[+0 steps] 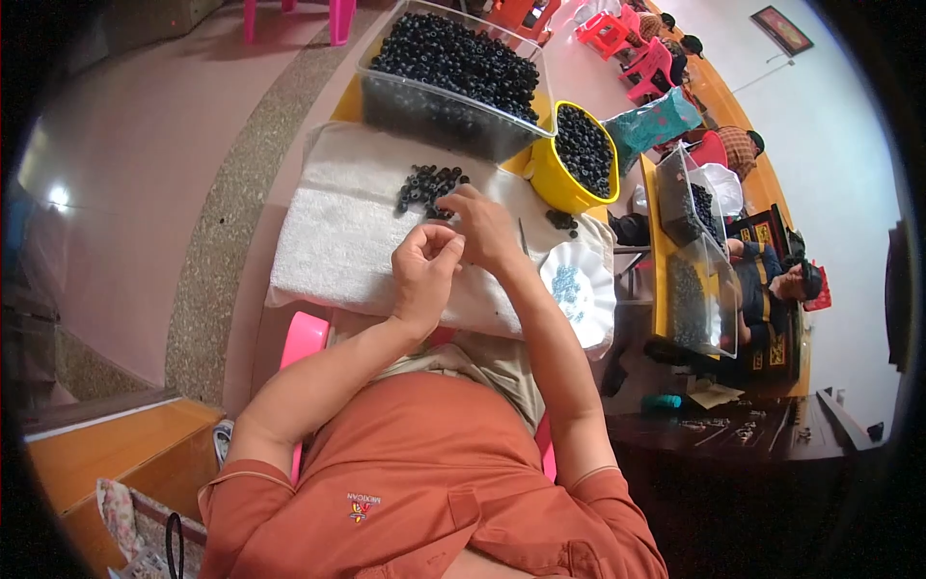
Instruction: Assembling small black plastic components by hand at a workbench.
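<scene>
A small pile of black ring-like pieces [421, 185] lies on a white towel [333, 232] in front of me. My left hand [427, 272] is just short of the pile, thumb and forefinger pinched together; whatever is between them is too small to make out. Right beside it, my right hand [479, 227] has its curled fingers at the pile's near right edge, and what they grip is hidden. To the right of that hand lie a few more black pieces [561, 222] and a thin dark tool [523, 236]. A white ruffled dish [600, 314] holds small bluish bits.
Beyond the towel stands a clear plastic bin [444, 121] heaped with black pieces. A yellow bucket [562, 183] of the same pieces stands to its right. Further right, clear bins [716, 304] rest on another table, with a seated person [767, 280] beside it. Pink stools [342, 19] stand farther off.
</scene>
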Demonstrator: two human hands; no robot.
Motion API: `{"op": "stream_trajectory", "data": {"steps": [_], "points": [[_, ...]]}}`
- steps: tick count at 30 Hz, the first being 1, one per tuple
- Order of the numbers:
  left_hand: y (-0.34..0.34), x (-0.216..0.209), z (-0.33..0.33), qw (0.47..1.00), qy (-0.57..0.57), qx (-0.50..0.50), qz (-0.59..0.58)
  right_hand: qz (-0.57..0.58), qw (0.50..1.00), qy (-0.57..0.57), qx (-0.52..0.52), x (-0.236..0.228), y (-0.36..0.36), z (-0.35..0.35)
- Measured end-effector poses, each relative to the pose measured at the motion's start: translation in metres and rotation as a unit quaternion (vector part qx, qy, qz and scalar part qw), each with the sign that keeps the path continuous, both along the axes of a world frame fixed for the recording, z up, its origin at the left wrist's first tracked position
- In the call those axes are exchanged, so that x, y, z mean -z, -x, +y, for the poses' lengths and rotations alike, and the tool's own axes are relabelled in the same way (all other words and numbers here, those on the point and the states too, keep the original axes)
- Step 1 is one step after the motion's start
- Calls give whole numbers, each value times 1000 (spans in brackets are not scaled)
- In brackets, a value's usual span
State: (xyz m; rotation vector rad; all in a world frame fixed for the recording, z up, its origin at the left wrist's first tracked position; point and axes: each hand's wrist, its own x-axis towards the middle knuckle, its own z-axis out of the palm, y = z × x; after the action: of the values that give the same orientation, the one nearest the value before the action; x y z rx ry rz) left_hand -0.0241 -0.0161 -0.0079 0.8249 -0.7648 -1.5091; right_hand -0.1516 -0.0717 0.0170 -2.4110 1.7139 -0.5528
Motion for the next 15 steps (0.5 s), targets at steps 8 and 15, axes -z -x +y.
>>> {"op": "stream_trajectory", "data": {"steps": [8,15], "points": [[1,3,3,1000,7,10,-19,46,999,-5,-23,7,-1,-6],[1,6,-4,1000,-3,-15,-6,-44,999,25,14,11,9,3]]}}
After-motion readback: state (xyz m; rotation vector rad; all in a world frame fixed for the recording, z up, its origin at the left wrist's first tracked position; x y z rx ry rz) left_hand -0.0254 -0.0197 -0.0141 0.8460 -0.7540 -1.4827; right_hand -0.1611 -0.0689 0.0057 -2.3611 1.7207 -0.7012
